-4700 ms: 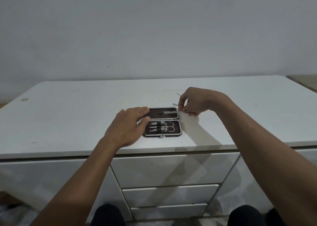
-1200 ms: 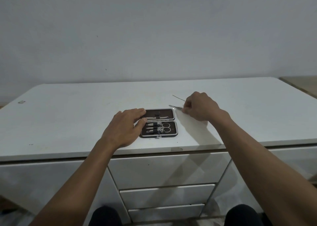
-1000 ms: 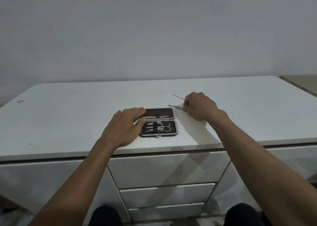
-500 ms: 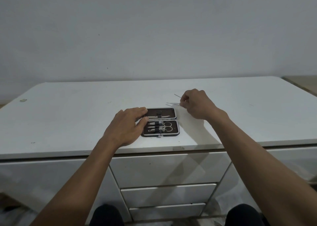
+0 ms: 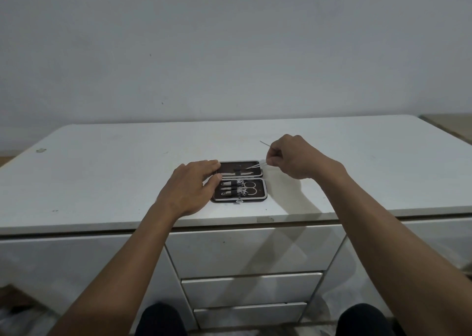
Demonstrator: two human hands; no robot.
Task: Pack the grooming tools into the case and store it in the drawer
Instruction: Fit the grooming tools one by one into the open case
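A small dark grooming case (image 5: 259, 197) lies open flat on the white desk top (image 5: 102, 177). Its near half holds scissors (image 5: 249, 187) and clippers under a strap; a file sits in the far half. My left hand (image 5: 190, 186) rests flat against the case's left edge, fingers on the far half. My right hand (image 5: 293, 160) pinches a thin metal tool (image 5: 254, 166) whose tip hovers over the far half's right end. A thin needle-like tool (image 5: 265, 143) lies on the desk behind my right hand.
Below the desk's front edge are three stacked drawers (image 5: 250, 251), all closed. A pale wall rises behind the desk. A small mark (image 5: 40, 150) sits at the far left of the top. My knees show at the bottom.
My right hand picked the thin metal tool off the desk and carried it left, over the case's far half. My left hand stayed on the case.
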